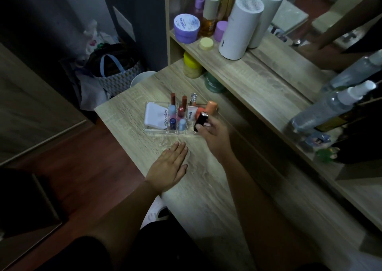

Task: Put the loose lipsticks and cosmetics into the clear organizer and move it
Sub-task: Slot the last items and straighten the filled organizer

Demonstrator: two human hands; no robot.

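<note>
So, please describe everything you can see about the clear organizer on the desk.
The clear organizer is a low tray of transparent plastic, as it looks, divided into compartments. It rests flat on the wooden desk, near its far left corner. A white compact lies in its left section. Several lipsticks and small tubes stand upright in the middle cells. An orange item lies at the right side. The right hand holds a black lipstick over its right end.
</note>
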